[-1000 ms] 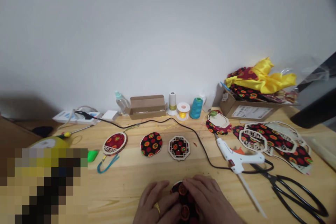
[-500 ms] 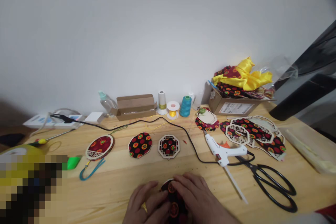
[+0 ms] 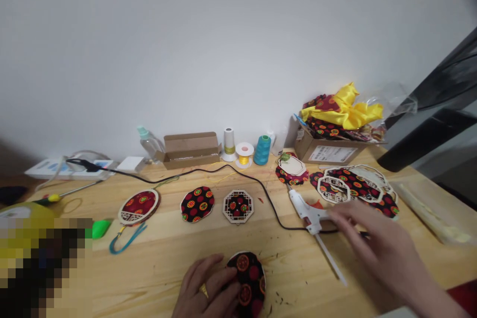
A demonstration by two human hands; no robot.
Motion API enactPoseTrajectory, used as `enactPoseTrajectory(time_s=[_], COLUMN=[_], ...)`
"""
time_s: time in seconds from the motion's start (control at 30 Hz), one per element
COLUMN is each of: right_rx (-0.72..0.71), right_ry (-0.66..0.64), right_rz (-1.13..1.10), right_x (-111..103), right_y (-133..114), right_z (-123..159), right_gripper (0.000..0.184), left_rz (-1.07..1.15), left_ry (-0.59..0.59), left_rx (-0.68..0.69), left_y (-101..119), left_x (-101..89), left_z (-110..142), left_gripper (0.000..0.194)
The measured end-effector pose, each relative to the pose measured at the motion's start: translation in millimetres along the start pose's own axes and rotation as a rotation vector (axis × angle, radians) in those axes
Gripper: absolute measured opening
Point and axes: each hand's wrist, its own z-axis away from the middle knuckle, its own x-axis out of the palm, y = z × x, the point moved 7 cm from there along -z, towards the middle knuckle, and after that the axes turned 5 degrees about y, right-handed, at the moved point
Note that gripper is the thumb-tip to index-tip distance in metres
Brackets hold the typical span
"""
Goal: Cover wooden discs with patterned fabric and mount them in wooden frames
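Right hand [image 3: 376, 243] has lifted off the round fabric piece [image 3: 248, 278] and now reaches toward the right of the frame, over the pine tabletop [image 3: 149, 278] and just beside the white hot glue gun [image 3: 303, 206]. Its fingers [image 3: 346, 216] are extended and slightly apart, with nothing visible between them, and they hide most of the black-handled scissors [image 3: 365, 234]. Left hand [image 3: 203, 288], wearing a gold ring, stays on the fabric piece. Its fingers [image 3: 223, 278] lie together against the left side, but the thumb is out of sight, so I cannot tell whether they pinch it.

With the right hand gone, most of the fabric piece shows at the bottom centre of the frame: black cloth printed with red dots and orange medallions, a pale rim along its upper edge. Its lower edge runs out of the frame. Small dark scraps lie just to its right. Farther up, a red fabric piece in a wooden hoop [image 3: 138, 207], a black fabric oval [image 3: 197, 203] and an octagonal lattice frame [image 3: 238, 206] sit in a row.
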Motion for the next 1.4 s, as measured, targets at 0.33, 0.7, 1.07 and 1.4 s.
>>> enactPoseTrajectory(time_s=[0.33, 0.7, 1.07, 1.4], right_rx=[0.112, 0.119, -0.013, 0.032], right_ry=[-0.318, -0.260, -0.030, -0.362], right_rz=[0.538, 0.523, -0.130, -0.421], right_x=[32.3, 22.5, -3.3, 88.5], right_y=[132.2, 130.5, -33.3, -99.3], right_z=[-47.1, -53.2, -7.8, 36.9], right_gripper=[0.036, 0.031, 0.027, 0.023], left_rz=[-0.052, -0.001, 0.218, 0.530], left_ry=[0.058, 0.015, -0.130, -0.226], left_rx=[0.017, -0.016, -0.293, -0.709], left_y=[2.9, 2.3, 3.3, -11.1], left_x=[-5.0, 0.1, 5.4, -8.2], left_z=[-9.8, 0.7, 13.0, 26.7], left_gripper=[0.023, 0.016, 0.030, 0.053])
